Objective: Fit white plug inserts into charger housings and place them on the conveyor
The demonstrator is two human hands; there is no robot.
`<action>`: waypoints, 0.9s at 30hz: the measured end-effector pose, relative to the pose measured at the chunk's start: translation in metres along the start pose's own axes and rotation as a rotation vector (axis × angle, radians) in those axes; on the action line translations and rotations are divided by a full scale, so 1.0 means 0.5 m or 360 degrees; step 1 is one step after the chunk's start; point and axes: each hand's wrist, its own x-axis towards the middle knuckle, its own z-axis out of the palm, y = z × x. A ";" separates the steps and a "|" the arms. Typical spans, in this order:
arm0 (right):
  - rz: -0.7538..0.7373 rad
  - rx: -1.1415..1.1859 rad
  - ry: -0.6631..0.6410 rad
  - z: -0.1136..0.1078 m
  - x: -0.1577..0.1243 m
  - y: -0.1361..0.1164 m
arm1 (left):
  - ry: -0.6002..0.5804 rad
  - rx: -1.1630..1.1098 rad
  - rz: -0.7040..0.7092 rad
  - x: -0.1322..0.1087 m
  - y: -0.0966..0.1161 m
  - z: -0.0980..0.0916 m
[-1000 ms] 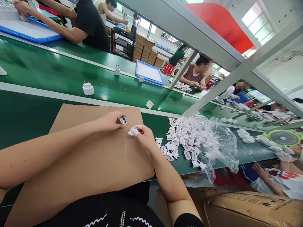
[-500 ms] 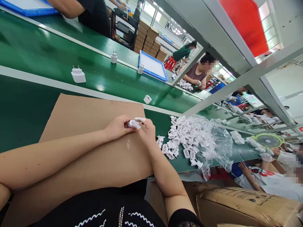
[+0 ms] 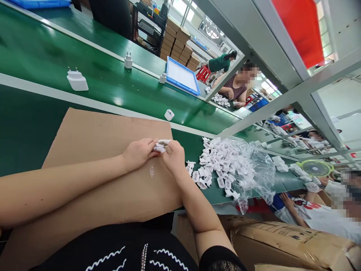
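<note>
Above the brown cardboard sheet [image 3: 113, 139], my left hand [image 3: 138, 152] and my right hand [image 3: 174, 155] meet, fingers closed around a small white charger piece [image 3: 160, 146]. Fingers cover much of it, so its details are hidden. White covers sit on the thumb and index finger of my right hand. To the right of that hand lies a heap of white plug parts [image 3: 213, 160], some with pins showing, partly under a clear plastic bag [image 3: 261, 171].
Beyond the cardboard runs a green conveyor belt [image 3: 96, 84] carrying a white charger [image 3: 77, 80] and several others. A blue-rimmed tray [image 3: 183, 88] lies on the far side. Metal frame posts [image 3: 229, 77] slant across the right. A large carton [image 3: 282, 241] stands below right; co-workers sit around.
The chargers on the belt have shifted left. My hands stay together on the charger piece, with my right fingers bent closer over it. A co-worker's arm at top left is out of view.
</note>
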 end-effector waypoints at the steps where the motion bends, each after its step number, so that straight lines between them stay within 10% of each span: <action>1: 0.0034 0.0051 0.0011 0.003 0.000 -0.001 | 0.0008 0.0021 0.0012 0.000 0.000 0.000; 8: 0.0321 0.0463 -0.0101 -0.069 -0.003 0.033 | -0.0136 -0.0517 -0.0209 0.050 -0.045 -0.024; 13: 0.0658 -0.0123 -0.0471 -0.192 -0.031 0.135 | 0.0182 -0.0276 -0.0669 0.171 -0.158 -0.082; 17: 0.0884 -0.0163 -0.0652 -0.204 -0.038 0.190 | 0.0208 -0.0012 -0.0876 0.259 -0.260 -0.121; 20: 0.0888 -0.0061 -0.0578 -0.184 -0.027 0.198 | 0.0143 0.0079 -0.1021 0.286 -0.303 -0.135; 23: 0.0808 -0.0002 -0.0347 -0.163 -0.012 0.189 | 0.0512 0.0189 -0.1073 0.283 -0.299 -0.133; 27: 0.0666 0.0344 0.0040 -0.129 0.005 0.174 | 0.0930 0.0305 -0.0588 0.276 -0.247 -0.098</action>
